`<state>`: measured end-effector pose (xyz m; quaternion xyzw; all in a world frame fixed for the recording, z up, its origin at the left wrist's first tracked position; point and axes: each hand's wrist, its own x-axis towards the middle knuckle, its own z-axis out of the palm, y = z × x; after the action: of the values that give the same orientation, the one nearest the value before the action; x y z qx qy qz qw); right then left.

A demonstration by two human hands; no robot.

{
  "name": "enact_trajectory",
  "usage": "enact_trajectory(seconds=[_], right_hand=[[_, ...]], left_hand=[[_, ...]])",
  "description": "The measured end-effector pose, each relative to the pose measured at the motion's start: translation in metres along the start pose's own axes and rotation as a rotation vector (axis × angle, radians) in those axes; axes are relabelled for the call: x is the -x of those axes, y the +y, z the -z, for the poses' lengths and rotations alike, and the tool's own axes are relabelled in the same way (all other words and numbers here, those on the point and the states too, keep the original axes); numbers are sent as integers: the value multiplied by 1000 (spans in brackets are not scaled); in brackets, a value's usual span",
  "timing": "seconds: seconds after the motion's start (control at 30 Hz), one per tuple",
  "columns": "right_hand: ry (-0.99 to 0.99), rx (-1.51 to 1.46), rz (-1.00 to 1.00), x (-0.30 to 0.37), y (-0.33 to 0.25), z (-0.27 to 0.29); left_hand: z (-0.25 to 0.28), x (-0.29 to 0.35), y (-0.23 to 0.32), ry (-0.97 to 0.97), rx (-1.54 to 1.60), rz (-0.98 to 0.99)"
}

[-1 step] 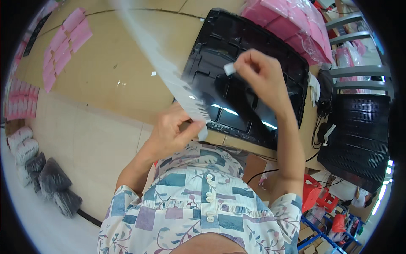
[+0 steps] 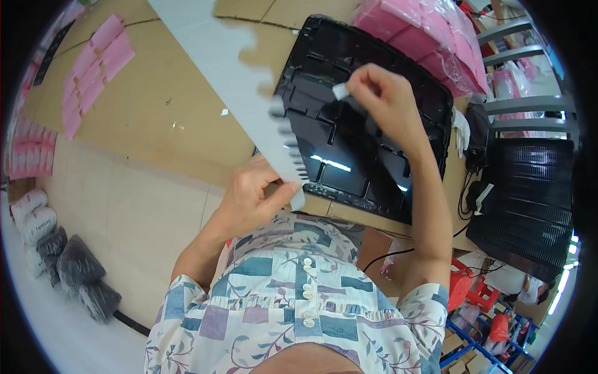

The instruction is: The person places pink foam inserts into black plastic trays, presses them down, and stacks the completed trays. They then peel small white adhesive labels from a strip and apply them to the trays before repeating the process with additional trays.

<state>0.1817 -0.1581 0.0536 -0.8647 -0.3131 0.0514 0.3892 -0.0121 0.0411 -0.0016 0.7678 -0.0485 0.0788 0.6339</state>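
My left hand [image 2: 254, 190] pinches the near end of a long white strip [image 2: 230, 81] between thumb and fingers. One edge of the strip is cut into a row of small tabs or notches. From the hand it reaches up and away to the left, past the top of the picture. My right hand [image 2: 386, 100] holds a small white sticker-like piece [image 2: 340, 91] between thumb and fingertips. That hand is above a black plastic tray [image 2: 361, 168] with moulded compartments, lying on the cardboard-covered table [image 2: 162, 87]. The strip partly covers the tray's left edge.
Pink packs in clear film [image 2: 423, 37] stand beyond the tray. Flat pink cards [image 2: 99, 62] lie at the far left of the table. At the right are a stack of black trays [image 2: 523, 199], cables and red stools [image 2: 461, 287]. Dark bags [image 2: 81, 262] sit on the floor at left.
The far part of the white strip has turned, so its broad face now shows with less blur. My right hand has shifted slightly away from me with the small piece. My left hand stays put.
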Motion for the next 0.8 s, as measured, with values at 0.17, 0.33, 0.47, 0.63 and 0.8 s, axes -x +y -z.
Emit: enact_trajectory(seconds=[0.17, 0.33, 0.47, 0.63, 0.8], right_hand=[[6, 169, 173, -80, 55, 5], [-68, 331, 207, -127, 71, -4], [-19, 499, 297, -141, 80, -19], [-46, 487, 187, -140, 70, -24], [-135, 358, 183, -141, 78, -13]], left_hand=[[0, 1, -1, -15, 77, 104], [3, -1, 1, -33, 74, 88], [6, -4, 1, -66, 41, 62], [8, -4, 2, -76, 28, 70], [10, -6, 4, -110, -10, 63]])
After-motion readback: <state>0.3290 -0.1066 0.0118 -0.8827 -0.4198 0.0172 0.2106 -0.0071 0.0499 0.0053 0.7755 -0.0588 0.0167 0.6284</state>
